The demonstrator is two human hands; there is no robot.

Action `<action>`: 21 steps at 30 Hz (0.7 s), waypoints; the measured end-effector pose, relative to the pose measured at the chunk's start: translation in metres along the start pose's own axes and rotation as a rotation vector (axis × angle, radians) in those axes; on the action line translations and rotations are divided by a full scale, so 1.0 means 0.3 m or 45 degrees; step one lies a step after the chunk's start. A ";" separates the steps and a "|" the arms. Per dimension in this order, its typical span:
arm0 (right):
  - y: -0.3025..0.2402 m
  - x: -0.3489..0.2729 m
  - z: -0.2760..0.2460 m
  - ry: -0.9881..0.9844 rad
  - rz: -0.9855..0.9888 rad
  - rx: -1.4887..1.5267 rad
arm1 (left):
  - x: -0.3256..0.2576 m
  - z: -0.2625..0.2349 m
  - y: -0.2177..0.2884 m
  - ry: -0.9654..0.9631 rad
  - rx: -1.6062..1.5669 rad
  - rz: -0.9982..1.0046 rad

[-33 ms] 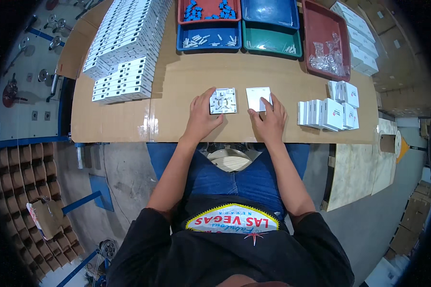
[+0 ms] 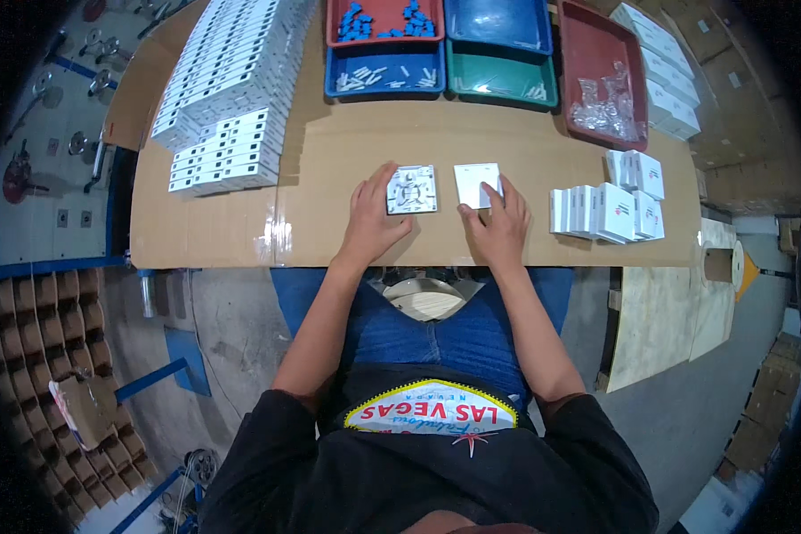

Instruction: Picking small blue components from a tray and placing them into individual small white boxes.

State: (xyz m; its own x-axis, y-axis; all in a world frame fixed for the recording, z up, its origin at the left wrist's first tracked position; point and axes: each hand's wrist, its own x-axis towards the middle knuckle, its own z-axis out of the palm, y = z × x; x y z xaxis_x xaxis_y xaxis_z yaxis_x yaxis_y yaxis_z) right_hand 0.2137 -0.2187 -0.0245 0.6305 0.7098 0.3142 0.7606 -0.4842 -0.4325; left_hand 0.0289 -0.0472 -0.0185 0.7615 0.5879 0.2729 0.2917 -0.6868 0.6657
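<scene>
Near the middle of the cardboard-covered table lies an open white square plastic housing (image 2: 411, 190), its moulded inside facing up. My left hand (image 2: 373, 215) is curled round its left side, fingers along the edge and thumb by the near corner. Just to the right, apart from it, is a plain white square cover (image 2: 476, 183). My right hand (image 2: 500, 222) holds this cover, with a fingertip on its face and the thumb at its near left edge. Part of the cover's right side is hidden under the fingers.
Tall stacks of white housings (image 2: 231, 84) stand at the left. Behind my hands are a red tray (image 2: 385, 38) of blue parts, a blue tray (image 2: 384, 92) of white plugs, a green tray (image 2: 502, 100) and a red tray (image 2: 601, 80) of clear bags. White boxes (image 2: 616, 214) stand at right.
</scene>
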 end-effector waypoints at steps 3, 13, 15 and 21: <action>0.006 0.013 -0.028 0.097 -0.009 0.140 | 0.008 -0.009 0.029 0.088 -0.110 0.001; 0.125 0.400 -0.535 -0.072 -0.010 0.181 | -0.015 -0.012 0.027 0.066 0.082 -0.098; 0.284 0.550 -0.605 -0.186 0.150 -0.125 | -0.016 0.002 0.025 0.063 0.059 -0.093; 0.874 0.911 -0.683 -0.170 0.371 -0.533 | -0.010 0.002 0.039 0.069 0.010 -0.169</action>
State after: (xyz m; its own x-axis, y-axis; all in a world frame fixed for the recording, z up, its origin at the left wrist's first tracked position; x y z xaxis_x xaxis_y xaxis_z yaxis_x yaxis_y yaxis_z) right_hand 0.6173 -0.2565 0.1210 0.8207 0.5608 0.1093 0.5705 -0.8149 -0.1029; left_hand 0.0304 -0.0572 -0.0121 0.6838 0.6957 0.2201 0.3921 -0.6047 0.6932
